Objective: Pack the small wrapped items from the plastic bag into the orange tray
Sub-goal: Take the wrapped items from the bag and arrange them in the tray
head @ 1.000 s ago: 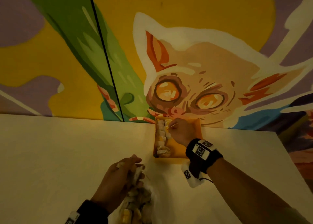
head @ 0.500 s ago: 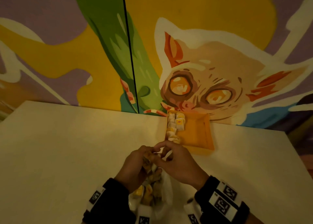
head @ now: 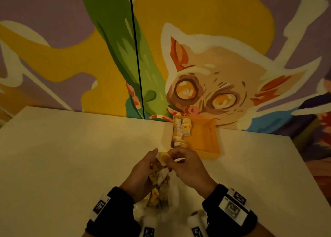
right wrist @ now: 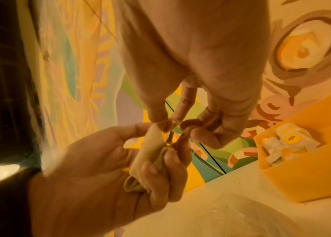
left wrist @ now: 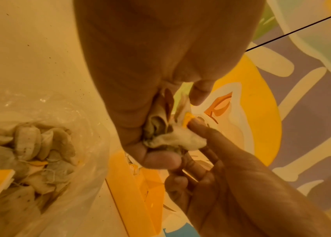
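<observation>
The orange tray (head: 206, 140) stands at the table's far edge against the wall, with several small wrapped tea bags (head: 180, 129) lined along its left side. Nearer to me, my left hand (head: 157, 157) grips a bunch of tea bags (left wrist: 158, 126) above the clear plastic bag (head: 172, 199). My right hand (head: 172, 158) meets it from the right, and its thumb and fingers pinch the top of one tea bag (right wrist: 154, 137) in that bunch. More tea bags (left wrist: 30, 150) lie in the plastic bag. In the right wrist view the tray (right wrist: 302, 179) sits to the right.
The pale table (head: 71, 156) stretches left and right of my hands. A painted mural wall (head: 215, 57) rises straight behind the tray. The table's right edge (head: 304, 165) runs diagonally. Both wrists carry black bands with marker tags.
A second ago my right hand was in the tray. It has come back to my left hand and now pinches a tea bag from the bunch held there.
</observation>
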`<state>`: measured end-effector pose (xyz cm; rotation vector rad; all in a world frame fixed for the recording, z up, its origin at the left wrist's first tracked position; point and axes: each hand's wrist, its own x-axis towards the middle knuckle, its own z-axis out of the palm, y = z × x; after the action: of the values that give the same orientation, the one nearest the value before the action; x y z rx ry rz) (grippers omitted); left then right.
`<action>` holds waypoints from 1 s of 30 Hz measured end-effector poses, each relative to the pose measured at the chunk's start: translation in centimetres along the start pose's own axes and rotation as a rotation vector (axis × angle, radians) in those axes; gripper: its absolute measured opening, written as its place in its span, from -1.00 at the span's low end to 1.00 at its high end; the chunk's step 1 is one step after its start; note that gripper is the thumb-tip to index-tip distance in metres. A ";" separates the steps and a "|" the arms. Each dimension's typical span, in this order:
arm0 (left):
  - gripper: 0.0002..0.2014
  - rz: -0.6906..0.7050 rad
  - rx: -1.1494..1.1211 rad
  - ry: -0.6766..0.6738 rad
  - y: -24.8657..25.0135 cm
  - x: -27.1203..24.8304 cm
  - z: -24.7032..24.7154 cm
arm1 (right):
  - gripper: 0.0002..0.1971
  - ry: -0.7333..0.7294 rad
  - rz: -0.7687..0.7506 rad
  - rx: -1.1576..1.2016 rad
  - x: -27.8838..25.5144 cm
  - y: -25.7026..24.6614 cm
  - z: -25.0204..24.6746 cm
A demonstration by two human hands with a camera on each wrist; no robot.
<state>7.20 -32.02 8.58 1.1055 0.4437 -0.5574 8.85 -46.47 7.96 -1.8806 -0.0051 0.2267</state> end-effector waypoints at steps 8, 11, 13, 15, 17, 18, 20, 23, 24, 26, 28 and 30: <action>-0.51 0.032 0.119 0.061 -0.2 0.3 -0.8 | -0.82 -0.021 0.066 0.237 -0.8 -0.4 -1.4; -0.54 0.072 0.191 0.027 -0.1 0.3 -1.0 | -0.72 -0.158 0.067 0.208 -1.0 -0.6 -2.1; -0.63 0.130 0.239 0.009 -0.2 0.3 -1.1 | -0.66 -0.232 0.071 0.181 -1.0 -0.6 -2.4; -0.70 0.184 0.259 0.020 -0.4 0.4 -1.4 | -0.66 -0.228 0.067 0.164 -0.9 -0.7 -2.5; -0.76 0.229 0.261 0.045 -0.6 0.5 -1.6 | -0.69 -0.156 0.066 0.189 -0.8 -0.7 -2.7; -0.80 0.246 0.263 0.047 -0.6 0.5 -1.7 | -0.71 -0.111 0.064 0.217 -0.7 -0.6 -2.7; -0.86 0.268 0.286 0.035 -0.8 0.4 -1.6 | -0.76 -0.027 0.057 0.275 -0.7 -0.5 -2.6; -0.86 0.274 0.365 0.013 -1.0 0.2 -1.4 | -0.86 0.015 0.031 0.277 -0.6 -0.4 -2.1; -0.84 0.268 0.386 -0.006 -1.1 0.1 -1.3 | -0.88 0.008 0.019 0.257 -0.6 -0.4 -2.0; -0.79 0.260 0.403 -0.047 -1.0 -0.1 -1.3 | -0.91 -0.015 -0.004 0.212 -0.6 -0.2 -2.0; -0.78 0.271 0.399 -0.037 -0.7 -0.1 -1.3 | -0.92 -0.045 -0.023 0.163 -0.5 0.0 -2.2; -0.85 0.304 0.429 0.015 -0.5 0.1 -1.6 | -0.91 -0.076 -0.038 0.130 -0.5 0.0 -2.4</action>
<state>6.87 -30.75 7.59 1.5561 0.1625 -0.3824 8.75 -48.81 8.77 -1.7403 -0.0767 0.2658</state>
